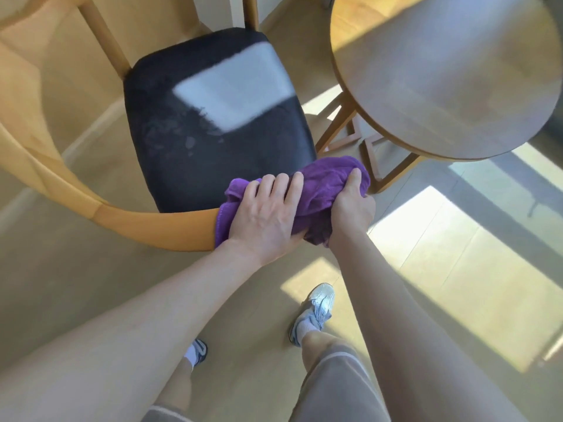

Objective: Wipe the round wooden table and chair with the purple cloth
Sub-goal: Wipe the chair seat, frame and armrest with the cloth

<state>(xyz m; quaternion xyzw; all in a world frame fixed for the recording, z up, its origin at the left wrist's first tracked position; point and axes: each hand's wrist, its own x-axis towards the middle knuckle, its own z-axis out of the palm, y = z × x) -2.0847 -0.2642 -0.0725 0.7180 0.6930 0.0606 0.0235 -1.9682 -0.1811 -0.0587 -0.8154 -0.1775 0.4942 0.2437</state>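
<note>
The purple cloth [320, 190] is bunched up at the near right corner of the chair's black seat [195, 141]. My left hand [268, 214] lies over its left half, fingers curled over the cloth, at the end of the curved wooden backrest [152, 226]. My right hand [353, 205] grips the cloth's right end. The round wooden table [451, 74] stands to the right of the chair, apart from both hands. The seat shows dull smears and a bright patch of reflected light.
The table's crossed wooden legs [365, 141] stand just beyond my right hand. The chair's wooden posts [103, 35] rise at the far side. My feet in light sneakers [313, 312] stand on the pale floor, with sunlit patches to the right.
</note>
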